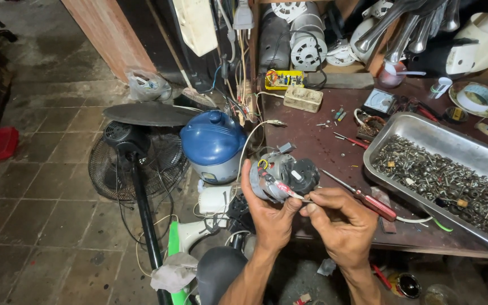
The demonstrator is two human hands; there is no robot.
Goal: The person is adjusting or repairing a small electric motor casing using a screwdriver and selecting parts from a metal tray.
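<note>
left hand [269, 217] wraps its fingers around a small fan motor [283, 176], held in the air at the worktop [317, 144] edge; right hand [340, 223] pinches a thin red-tipped probe [289, 191] against it. motor looks dense, rigid metal - grip the casing, loose wires look fragile. steel tray of screws [453, 175] to the right, red screwdriver [362, 197] beside it - cluttered repair shop, tiled floor [40, 186], blue cooker [213, 144].

Workshop setting. Floor [46, 186] of dark, worn square tiles, left of the hands. Standing fan [136, 152] and blue rice cooker [213, 144] rest on it, up-left of the hands. Stained brown workbench [317, 141] extends beyond and right of the hands, bearing a steel tray [425, 127] of screws. Cluttered shelf [312, 39] behind.
</note>
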